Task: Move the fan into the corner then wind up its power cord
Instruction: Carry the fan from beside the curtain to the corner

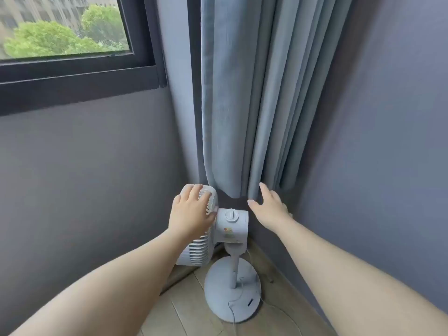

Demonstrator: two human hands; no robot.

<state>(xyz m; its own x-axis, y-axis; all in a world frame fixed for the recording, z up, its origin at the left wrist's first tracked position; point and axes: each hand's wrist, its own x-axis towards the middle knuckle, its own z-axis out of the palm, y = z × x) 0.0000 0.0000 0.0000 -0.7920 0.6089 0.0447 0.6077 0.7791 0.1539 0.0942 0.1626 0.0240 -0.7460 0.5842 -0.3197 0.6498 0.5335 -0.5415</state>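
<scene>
The white fan (231, 229) is standing right in the corner where the two grey walls meet, with its round base (218, 294) flat on the wood floor (194, 316) and the head turned toward the left wall (84, 178). The dial on top of the motor housing faces up at the camera. The power cord (233, 310) is a thin pale line lying loose across the base and trailing off onto the floor, not wound at all.

The left hand (191, 212) is on top of the fan head, fingers spread and curled over the upper rim of the grille, thumb tucked against the back of it next to the housing. The right hand (270, 207) holds nothing: fingers straight and a bit spread, fingertips up at the bottom hem of the blue-grey curtain (242, 105). Can't tell if it's actually touching the fabric.

The curtain hangs bunched in the corner just above and behind the fan. A dark-framed window (65, 27) with green trees outside sits up on the left
</scene>
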